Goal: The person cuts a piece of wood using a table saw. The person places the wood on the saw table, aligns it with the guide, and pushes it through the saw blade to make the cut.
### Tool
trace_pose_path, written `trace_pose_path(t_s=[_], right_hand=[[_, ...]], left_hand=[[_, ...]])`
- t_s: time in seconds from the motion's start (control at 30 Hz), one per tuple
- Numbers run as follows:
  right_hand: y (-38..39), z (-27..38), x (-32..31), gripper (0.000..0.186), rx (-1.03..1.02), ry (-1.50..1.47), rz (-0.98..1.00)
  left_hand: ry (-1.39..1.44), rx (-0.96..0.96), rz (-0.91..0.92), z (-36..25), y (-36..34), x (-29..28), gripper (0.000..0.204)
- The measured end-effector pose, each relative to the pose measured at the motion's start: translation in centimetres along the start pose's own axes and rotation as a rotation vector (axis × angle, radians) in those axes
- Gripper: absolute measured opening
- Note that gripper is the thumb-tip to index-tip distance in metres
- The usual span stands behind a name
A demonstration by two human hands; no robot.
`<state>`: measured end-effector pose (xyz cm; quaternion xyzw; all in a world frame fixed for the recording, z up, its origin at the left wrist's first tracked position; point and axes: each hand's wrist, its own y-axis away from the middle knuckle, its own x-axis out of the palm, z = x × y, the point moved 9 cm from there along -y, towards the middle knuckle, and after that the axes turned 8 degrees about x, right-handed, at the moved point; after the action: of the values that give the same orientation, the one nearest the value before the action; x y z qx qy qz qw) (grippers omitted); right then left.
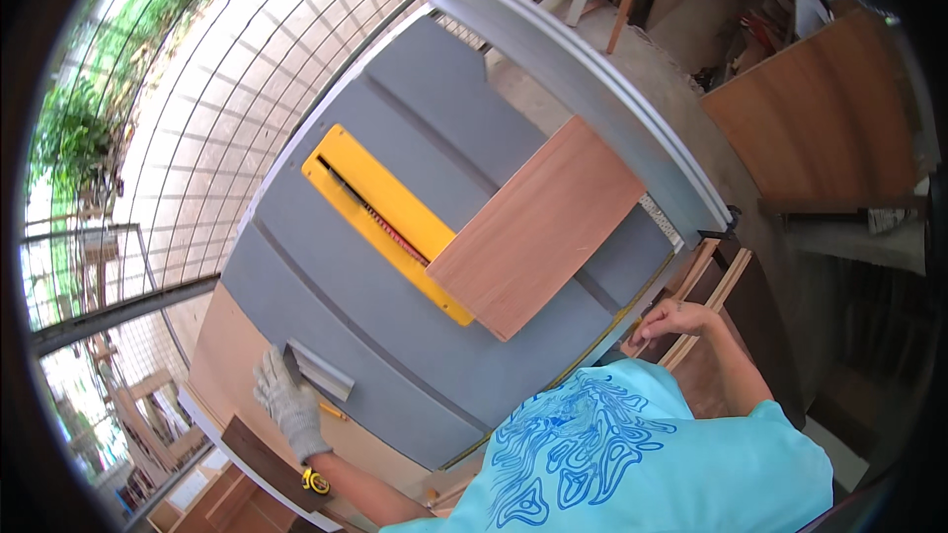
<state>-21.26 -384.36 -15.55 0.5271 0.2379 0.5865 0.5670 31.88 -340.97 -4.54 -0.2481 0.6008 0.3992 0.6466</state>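
My left hand (288,405), in a grey knitted glove, lies with fingers stretched out on the tan wooden side board, beside a short grey metal profile (322,373). A pencil-like yellow stick (333,412) lies near its wrist. My right hand (679,320) is bare, with its fingers curled together by the table's near right corner. Whatever they may hold is hidden. On the grey saw table (395,355) rests a reddish-brown wooden board (543,227), one end at the metal fence (583,64). It covers part of the yellow insert (385,207), where a saw blade (390,232) shows in the slot.
Wooden strips (726,286) stand below my right hand. A yellow tape measure (316,481) sits by my left wrist. Beyond the table's left side runs a wire mesh fence (227,89). A large brown panel (820,114) leans at the right.
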Motion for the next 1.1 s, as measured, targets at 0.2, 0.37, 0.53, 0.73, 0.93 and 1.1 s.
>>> trace_pose_path(t_s=[0.2,0.37,0.53,0.73,0.93,1.1], right_hand=[[-3.9,-5.5,-5.4,0.031,0.013,-0.089,-0.043],[-4.6,-3.0,-11.6,0.038,-0.104,-0.079,-0.236],[-8.3,0.6,-15.5,0.038,-0.238,-0.036,-0.502],[-12.5,3.0,-14.5,0.038,-0.298,0.03,-0.642],[-13.7,2.5,-14.3,0.038,-0.309,0.111,-0.685],[-14.3,1.2,-16.3,0.037,-0.273,0.108,-0.727]], left_hand=[[0.188,0.277,-0.223,-17.2,1.0,-4.9,0.061],[0.492,0.284,-0.211,-29.7,5.3,-4.1,0.059],[0.473,0.218,-0.296,-33.6,7.2,-2.7,0.082],[0.525,0.322,-0.279,-34.1,7.0,-1.9,0.083],[0.338,0.426,-0.273,-34.0,7.0,-1.7,0.081],[0.339,0.462,-0.279,-34.1,6.3,-1.9,0.079]])
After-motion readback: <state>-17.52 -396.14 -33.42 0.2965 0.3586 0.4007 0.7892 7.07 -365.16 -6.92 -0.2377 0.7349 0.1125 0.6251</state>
